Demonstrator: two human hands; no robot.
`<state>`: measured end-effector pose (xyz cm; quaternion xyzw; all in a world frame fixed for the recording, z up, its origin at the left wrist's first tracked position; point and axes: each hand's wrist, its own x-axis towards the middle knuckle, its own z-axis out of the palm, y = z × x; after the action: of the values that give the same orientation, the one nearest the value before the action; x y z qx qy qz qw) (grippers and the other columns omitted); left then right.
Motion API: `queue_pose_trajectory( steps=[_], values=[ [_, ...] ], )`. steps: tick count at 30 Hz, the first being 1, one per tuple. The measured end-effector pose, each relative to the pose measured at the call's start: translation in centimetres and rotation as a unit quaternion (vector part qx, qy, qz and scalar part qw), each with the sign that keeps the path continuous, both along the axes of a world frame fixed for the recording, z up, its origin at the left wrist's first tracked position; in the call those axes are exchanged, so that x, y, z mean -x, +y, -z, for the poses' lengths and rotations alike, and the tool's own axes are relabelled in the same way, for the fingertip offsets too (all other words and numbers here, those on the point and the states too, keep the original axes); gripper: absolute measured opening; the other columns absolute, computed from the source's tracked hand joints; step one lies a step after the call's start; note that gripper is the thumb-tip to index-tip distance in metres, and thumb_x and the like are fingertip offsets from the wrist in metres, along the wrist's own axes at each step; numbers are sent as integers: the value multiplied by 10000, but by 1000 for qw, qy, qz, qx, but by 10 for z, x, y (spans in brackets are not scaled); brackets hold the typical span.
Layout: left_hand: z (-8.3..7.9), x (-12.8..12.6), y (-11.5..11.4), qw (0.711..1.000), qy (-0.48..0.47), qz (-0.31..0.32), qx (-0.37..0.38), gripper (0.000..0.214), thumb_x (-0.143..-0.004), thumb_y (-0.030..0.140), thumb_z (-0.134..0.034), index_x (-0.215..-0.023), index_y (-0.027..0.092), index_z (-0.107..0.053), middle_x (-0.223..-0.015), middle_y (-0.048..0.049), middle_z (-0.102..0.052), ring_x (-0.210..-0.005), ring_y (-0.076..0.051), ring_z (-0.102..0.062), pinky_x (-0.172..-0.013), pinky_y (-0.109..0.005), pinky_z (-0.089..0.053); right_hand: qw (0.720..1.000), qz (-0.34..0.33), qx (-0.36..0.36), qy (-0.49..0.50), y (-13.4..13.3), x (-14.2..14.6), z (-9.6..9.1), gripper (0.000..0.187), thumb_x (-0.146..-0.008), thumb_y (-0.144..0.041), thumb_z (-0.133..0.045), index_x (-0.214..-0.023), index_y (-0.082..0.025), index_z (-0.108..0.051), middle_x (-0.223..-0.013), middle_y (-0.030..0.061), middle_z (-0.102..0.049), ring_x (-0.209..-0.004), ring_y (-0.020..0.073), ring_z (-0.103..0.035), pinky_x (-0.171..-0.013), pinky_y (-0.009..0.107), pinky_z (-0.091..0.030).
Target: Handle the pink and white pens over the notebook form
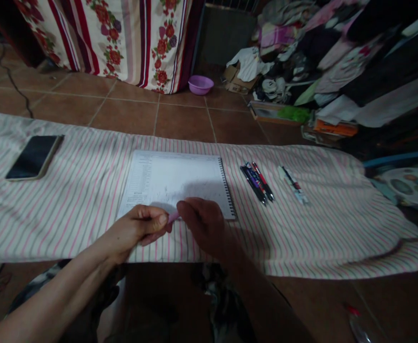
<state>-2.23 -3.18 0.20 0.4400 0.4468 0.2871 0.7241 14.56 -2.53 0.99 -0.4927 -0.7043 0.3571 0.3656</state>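
A: Head view, looking down: we see our two hands meeting at the near edge of the spiral notebook (176, 183), which lies open on the striped cloth (87, 200) covering the surface.

B: What do we hold?

A: A small pink pen (173, 217), it seems; only a short pale pink stretch shows between the hands. Our left hand (140, 228) is curled shut around one end, thumb on top. Our right hand (203, 226) pinches the other end with its fingertips; most of that hand is in shadow, so we cannot tell more of its grip than that.

B: And where does the pen sit against the notebook?

A: Right over the notebook's near edge, toward its middle. The wire binding runs down the notebook's right side, and the page carries faint printed rows on the left.

B: What else lies on the cloth?

A: To the right of the notebook, a cluster of pens (257, 182) lying close together, dark with red and purple parts. Just beyond them, apart, a single white pen (293, 186). Far to the left, well apart from the notebook, a smartphone (33, 157) lies screen up, dark.

B: Beyond the surface?

A: Brown floor tiles, a purple basin (200, 84) beside a floral curtain (130, 38), and a pile of clothes (301, 52) at the right.
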Motion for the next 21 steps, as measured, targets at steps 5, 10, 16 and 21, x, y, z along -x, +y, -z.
queue_pose_trajectory(
  steps=[5, 10, 16, 21],
  values=[
    [10, -9, 0, 991, 66, -104, -54, 409, -678, 540, -622, -546, 159, -553, -428, 57, -339, -407, -56, -243, -395, -207, -156, 993, 50, 89, 59, 13, 0, 23, 372, -813, -492, -477, -579, -208, -528, -521, -22, -487, -518, 104, -457, -539, 233, -392],
    [26, -16, -2, 951, 166, -209, -155, 338, -745, 468, -570, -719, 142, -658, -537, 17, -523, -517, -110, -450, -489, -228, -354, 965, 87, 172, 177, 22, 5, 36, 351, -812, -503, -481, -733, -174, -575, -593, -11, -571, -530, 102, -555, -530, 224, -459],
    [38, -18, -4, 908, 267, -188, -262, 323, -836, 422, -497, -921, 175, -688, -741, -29, -665, -686, -168, -579, -651, -275, -436, 937, 124, 210, 248, 23, 8, 30, 229, -674, -392, -669, -664, -168, -621, -560, -13, -615, -497, 95, -551, -501, 219, -453],
    [35, -21, -4, 870, 332, -174, -322, 325, -857, 403, -465, -913, 172, -687, -693, -28, -634, -645, -161, -563, -627, -265, -425, 944, 147, 180, 234, 21, 7, 24, 162, -690, -329, -662, -650, -174, -638, -531, -27, -605, -467, 82, -510, -479, 208, -415]
  ],
)
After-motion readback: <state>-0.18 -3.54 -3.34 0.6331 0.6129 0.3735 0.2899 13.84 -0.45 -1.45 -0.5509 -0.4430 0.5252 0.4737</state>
